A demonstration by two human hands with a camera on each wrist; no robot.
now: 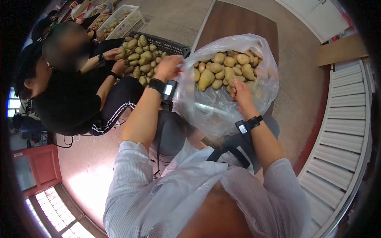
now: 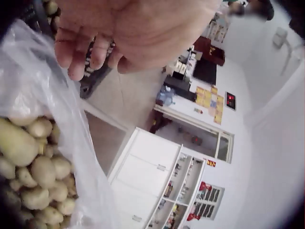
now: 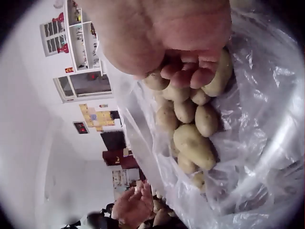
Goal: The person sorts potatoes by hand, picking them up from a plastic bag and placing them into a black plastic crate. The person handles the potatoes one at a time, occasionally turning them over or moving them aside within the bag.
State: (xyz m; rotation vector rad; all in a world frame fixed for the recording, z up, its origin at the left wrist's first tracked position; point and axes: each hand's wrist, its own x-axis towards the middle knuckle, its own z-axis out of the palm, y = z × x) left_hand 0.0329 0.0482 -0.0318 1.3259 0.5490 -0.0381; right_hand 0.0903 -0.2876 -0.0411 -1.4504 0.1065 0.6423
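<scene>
A clear plastic bag point(image 1: 206, 119) lies wide open, with many potatoes point(image 1: 216, 68) heaped in it. My left hand point(image 1: 170, 66) hovers at the bag's left rim, its fingers loosely bent and its palm bare in the left wrist view. Over the right part of the heap is my right hand point(image 1: 243, 95), fingers curled, right up against the potatoes. In the right wrist view a long potato point(image 3: 222, 75) shows just behind those fingers; I cannot tell whether they hold it. A larger greenish potato point(image 1: 206, 79) lies toward the bag's left side.
A black crate point(image 1: 172, 47) full of potatoes stands left of the bag. Two people sit beyond it, and one person's hands point(image 1: 115, 55) are at its potatoes. Farther off is a white crate point(image 1: 131, 22). The bag sits on a brown board point(image 1: 238, 23); a white radiator point(image 1: 337, 135) lines the right wall.
</scene>
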